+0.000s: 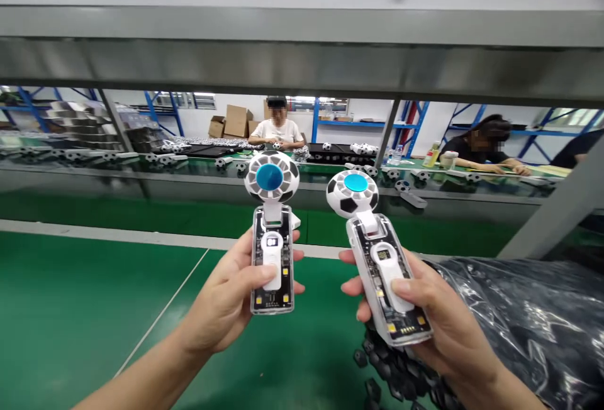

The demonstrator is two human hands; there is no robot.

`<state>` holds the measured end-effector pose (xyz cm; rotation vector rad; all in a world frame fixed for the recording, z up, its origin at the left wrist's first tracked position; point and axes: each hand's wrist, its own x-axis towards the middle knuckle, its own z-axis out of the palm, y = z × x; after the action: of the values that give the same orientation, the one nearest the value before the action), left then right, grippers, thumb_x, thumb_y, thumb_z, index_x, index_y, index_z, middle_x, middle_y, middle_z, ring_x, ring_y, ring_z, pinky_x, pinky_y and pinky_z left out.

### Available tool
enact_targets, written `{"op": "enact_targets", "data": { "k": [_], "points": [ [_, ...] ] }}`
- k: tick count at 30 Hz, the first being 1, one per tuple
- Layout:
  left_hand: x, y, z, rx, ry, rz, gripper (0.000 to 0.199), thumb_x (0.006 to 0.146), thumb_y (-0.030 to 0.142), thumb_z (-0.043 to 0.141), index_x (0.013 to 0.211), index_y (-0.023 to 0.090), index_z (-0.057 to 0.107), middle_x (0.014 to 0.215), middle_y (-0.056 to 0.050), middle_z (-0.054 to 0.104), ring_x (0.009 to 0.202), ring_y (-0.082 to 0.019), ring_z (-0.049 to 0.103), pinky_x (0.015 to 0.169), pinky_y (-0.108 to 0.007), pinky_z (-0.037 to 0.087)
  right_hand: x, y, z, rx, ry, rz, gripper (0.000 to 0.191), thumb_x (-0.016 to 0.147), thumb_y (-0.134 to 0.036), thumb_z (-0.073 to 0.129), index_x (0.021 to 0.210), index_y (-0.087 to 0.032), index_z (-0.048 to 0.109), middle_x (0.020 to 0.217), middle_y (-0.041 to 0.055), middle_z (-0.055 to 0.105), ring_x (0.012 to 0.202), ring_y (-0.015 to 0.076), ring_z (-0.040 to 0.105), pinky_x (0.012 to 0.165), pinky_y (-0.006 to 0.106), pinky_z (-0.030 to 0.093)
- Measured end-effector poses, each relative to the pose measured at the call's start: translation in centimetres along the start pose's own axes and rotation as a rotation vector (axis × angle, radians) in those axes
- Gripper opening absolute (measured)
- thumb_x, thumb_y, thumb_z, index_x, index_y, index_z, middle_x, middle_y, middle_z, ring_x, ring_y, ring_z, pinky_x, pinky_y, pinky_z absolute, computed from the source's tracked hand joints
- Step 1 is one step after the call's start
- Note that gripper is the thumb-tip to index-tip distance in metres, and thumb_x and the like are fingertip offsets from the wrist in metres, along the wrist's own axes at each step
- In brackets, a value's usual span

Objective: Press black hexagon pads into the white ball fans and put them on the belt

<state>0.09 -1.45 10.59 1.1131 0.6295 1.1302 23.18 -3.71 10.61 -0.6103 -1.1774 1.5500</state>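
My left hand [221,303] is closed round a handheld fan [272,243] with a clear body and a football-patterned head, its thumb pressing the white button panel. A small display on that panel is lit. In my right hand [448,322] is a second fan of the same kind [384,259], tilted to the left, with the thumb on its button panel; its display shows faint digits. Both fan heads face me, each with a blue disc at the centre. The two fans are held upright side by side, apart from each other, above the green table [189,360].
Small black pieces [401,372] lie beneath my right hand, beside a black plastic bag [533,315]. Beyond the table edge runs a conveyor [117,193] with several more fans on it. A metal shelf [283,23] crosses overhead. Co-workers [278,130] sit on the far side.
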Motion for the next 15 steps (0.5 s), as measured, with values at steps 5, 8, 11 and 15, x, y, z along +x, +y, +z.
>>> {"op": "enact_targets", "data": {
  "k": [5,8,11,15],
  "points": [
    [-0.23,0.08,0.18,-0.008,-0.023,0.006,0.042,0.079,0.019,0.055,0.120,0.026,0.047,0.116,-0.009,0.057,0.079,-0.023,0.065,0.063,-0.029,0.054,0.06,0.07,-0.17,-0.006,0.042,0.023,0.034,0.078,-0.023,0.054,0.112,-0.018,0.052,0.105,0.0133,0.063,0.069,0.0194,0.066,0.055,0.025,0.051],
    [-0.16,0.17,0.04,0.015,0.001,-0.002,0.043,0.079,0.020,0.055,0.121,0.027,0.046,0.116,-0.009,0.057,0.078,-0.023,0.065,0.062,-0.029,0.054,0.18,0.28,-0.18,-0.002,0.040,0.010,0.034,0.078,-0.023,0.053,0.112,-0.017,0.052,0.102,0.0134,0.064,0.068,0.0194,0.066,0.055,0.025,0.051],
    [0.07,0.25,-0.33,0.058,0.046,-0.030,0.044,0.079,0.023,0.055,0.121,0.028,0.045,0.118,-0.009,0.056,0.078,-0.024,0.065,0.062,-0.030,0.054,0.37,0.52,-0.29,0.007,0.027,-0.017,0.033,0.079,-0.023,0.051,0.111,-0.016,0.051,0.101,0.0132,0.064,0.067,0.0184,0.066,0.056,0.025,0.051],
    [0.53,0.35,-0.82,0.091,0.100,-0.083,0.045,0.078,0.026,0.057,0.122,0.029,0.045,0.121,-0.008,0.054,0.078,-0.024,0.065,0.063,-0.031,0.054,0.77,0.66,-0.46,0.025,0.034,-0.042,0.031,0.079,-0.021,0.050,0.109,-0.015,0.052,0.105,0.0130,0.062,0.068,0.0173,0.066,0.057,0.026,0.052]
  ]
}}
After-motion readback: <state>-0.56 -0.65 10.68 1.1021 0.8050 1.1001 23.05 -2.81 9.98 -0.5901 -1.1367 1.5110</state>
